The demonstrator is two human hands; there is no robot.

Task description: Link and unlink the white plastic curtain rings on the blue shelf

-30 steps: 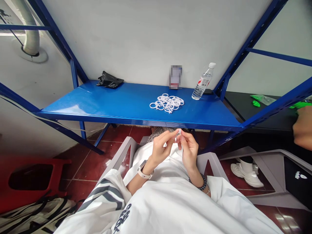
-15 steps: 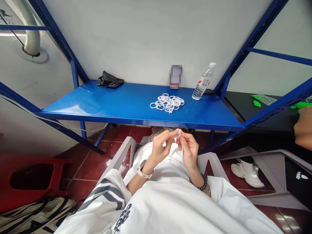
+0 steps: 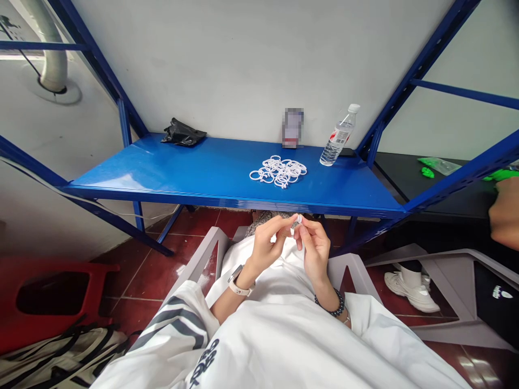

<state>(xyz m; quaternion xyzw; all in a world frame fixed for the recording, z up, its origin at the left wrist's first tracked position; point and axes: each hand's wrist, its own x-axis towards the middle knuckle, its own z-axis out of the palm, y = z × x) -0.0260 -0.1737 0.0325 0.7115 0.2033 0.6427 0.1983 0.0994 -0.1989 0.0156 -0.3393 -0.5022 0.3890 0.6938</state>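
Observation:
My left hand (image 3: 268, 242) and my right hand (image 3: 314, 246) meet just below the front edge of the blue shelf (image 3: 170, 173). Both pinch a small white ring piece (image 3: 298, 219) between their fingertips. The left wrist wears a watch, the right a dark bead bracelet. A pile of white plastic rings (image 3: 279, 170) lies on the shelf just beyond my hands, apart from them. White cloth covers my lap below both hands.
A water bottle (image 3: 339, 136) and a small blurred card (image 3: 292, 127) stand at the back of the shelf, a black bag (image 3: 182, 133) at back left. A red stool (image 3: 48, 294) sits at left. Another person's arm (image 3: 504, 213) and shoe (image 3: 411, 289) show at right.

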